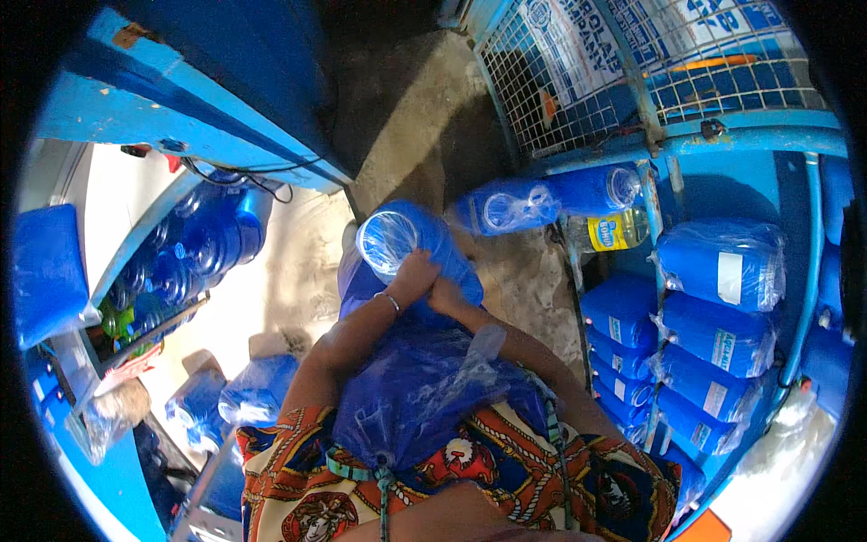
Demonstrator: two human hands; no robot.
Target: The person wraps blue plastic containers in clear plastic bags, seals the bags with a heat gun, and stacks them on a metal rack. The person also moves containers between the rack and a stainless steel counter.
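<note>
A blue plastic water container [433, 237] wrapped in clear plastic stands before me, its round white-rimmed part facing up to the left. My left hand [413, 278] lies against the plastic wrap near that rim; its fingertips are partly hidden. Right beside it, my right hand [447, 297] is closed in on the same wrap at the container's near side. A bracelet circles my left wrist. Blue translucent plastic [406, 386] covers my lap, over patterned shorts.
Wrapped blue containers [721, 271] are stacked on the right rack. Two more [518, 206] lie ahead to the right, below a wire-mesh cage [562, 88]. Round blue bottles [203, 244] fill a rack at left, past a blue post [203, 115]. Wrapped containers [257, 389] sit lower left.
</note>
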